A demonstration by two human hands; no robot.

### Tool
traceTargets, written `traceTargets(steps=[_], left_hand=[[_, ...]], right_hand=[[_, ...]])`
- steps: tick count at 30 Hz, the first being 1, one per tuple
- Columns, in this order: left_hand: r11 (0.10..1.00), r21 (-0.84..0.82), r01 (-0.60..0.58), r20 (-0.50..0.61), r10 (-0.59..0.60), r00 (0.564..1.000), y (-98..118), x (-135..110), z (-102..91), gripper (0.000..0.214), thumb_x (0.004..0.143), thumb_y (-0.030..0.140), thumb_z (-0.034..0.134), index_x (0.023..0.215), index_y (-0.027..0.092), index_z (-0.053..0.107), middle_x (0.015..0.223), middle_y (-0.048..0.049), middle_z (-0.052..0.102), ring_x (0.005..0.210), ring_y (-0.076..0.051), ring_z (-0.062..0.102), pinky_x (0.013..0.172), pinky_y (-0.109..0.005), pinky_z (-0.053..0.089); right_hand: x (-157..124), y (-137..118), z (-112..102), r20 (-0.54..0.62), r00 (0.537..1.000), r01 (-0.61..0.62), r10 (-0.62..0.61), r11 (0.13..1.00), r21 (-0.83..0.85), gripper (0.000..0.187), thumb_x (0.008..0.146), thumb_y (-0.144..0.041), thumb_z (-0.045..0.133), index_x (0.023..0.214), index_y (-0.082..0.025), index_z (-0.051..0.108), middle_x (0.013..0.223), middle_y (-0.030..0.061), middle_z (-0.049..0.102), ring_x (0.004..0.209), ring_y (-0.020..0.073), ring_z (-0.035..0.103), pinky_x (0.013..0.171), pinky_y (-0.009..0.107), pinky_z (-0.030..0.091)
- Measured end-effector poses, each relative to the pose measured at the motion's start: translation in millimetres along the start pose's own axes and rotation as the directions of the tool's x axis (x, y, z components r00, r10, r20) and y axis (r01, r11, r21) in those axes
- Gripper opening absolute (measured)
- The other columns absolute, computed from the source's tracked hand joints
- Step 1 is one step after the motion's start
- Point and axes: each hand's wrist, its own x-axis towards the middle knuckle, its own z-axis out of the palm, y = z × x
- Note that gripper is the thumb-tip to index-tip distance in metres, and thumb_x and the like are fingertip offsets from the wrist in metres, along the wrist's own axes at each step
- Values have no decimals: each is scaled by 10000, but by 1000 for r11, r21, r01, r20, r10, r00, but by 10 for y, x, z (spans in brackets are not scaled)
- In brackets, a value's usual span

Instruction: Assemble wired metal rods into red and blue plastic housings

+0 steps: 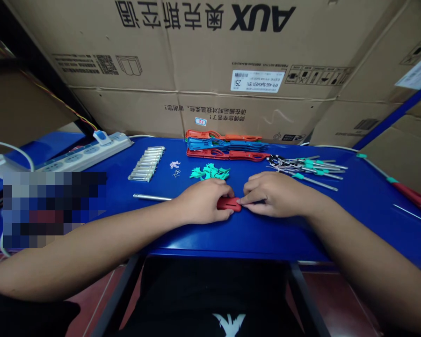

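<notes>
Along the back left edge of the blue metal worktop point(266, 238), a white power strip point(84, 152) is lying at an angle, with a row of slim glass tubes point(146, 164) sitting near it. Closer to the front edge, a thin metal rod point(151, 197) is lying just beside the left hand point(201, 202), whose fingers point(214, 187) are closing over one end of a red plastic part point(228, 203) near the worktop's middle. The right hand point(277, 194) is pinching the other end with its fingertips point(245, 199). Behind the hands, green plastic pieces point(209, 172) and stacked red and blue plastic handles point(226, 145) are lying, teal-collared wired rods point(308, 168) are fanning out toward the back right corner, and a red-handled tool point(416, 199) is resting at the right edge.
</notes>
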Motion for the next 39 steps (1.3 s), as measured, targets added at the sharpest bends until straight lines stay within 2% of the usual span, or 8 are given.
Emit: traceTargets(steps=[5,16,20,25,31,35,37,39], left_hand=[[1000,-3,-15,12,15,1000,30,23,20,401,903,469,643,1170,173,688,1000,-93,661,983,-250,623,874,-378,500],[996,-91,18,4,-18,1000,-8,43,56,348,864,455,716,1081,184,708,979,-68,654,963,-230,617,853,-348,493],[994,-112,17,2,-17,1000,-23,40,64,352,867,453,718,1094,184,705,998,-70,660,979,-232,619,881,-358,490],[989,-146,14,7,-13,1000,-43,46,78,360,866,445,724,1111,183,706,1020,-77,664,1003,-235,619,917,-370,488],[992,-129,14,13,-12,1000,-44,43,81,344,875,445,708,1087,173,707,1000,-80,658,983,-235,606,880,-361,492],[994,-112,9,17,-7,1000,-36,38,71,336,879,428,703,1097,172,701,1007,-81,655,986,-236,601,882,-360,488],[992,-121,20,16,-18,1000,-36,37,68,338,881,430,698,1113,184,699,1023,-79,656,996,-235,601,886,-357,486],[991,-128,31,18,-29,999,-42,34,67,339,879,434,695,1119,194,699,1042,-78,656,1008,-236,600,884,-353,486]], right_hand=[[4,-60,-21,32,999,-6,7,999,-45,236,934,-248,584,1034,-239,798,804,43,728,755,190,565,667,320,362],[-39,50,-13,-53,998,43,-42,999,13,286,980,-261,523,1133,-214,759,922,59,744,810,187,619,723,319,435],[-31,17,-7,-23,998,55,-55,998,5,297,988,-258,507,1140,-216,759,922,60,737,800,183,604,710,314,418],[-23,-39,7,66,998,-12,12,1000,-8,284,950,-239,554,1132,-228,772,836,51,732,761,191,573,677,318,389],[3,-36,47,82,990,-120,117,992,32,284,914,-233,593,1123,-285,779,809,24,737,786,191,609,677,298,411],[-209,-76,-5,36,989,-143,143,990,11,334,948,-290,549,1234,-275,722,1000,52,756,885,208,660,752,320,481],[-542,-76,-108,-55,943,-327,327,945,0,360,968,-343,510,1260,-248,698,1140,79,739,985,220,681,852,347,511],[-1030,-55,-251,-216,786,-605,580,793,-72,386,942,-405,511,1205,-210,717,1163,106,736,998,261,689,879,400,524]])
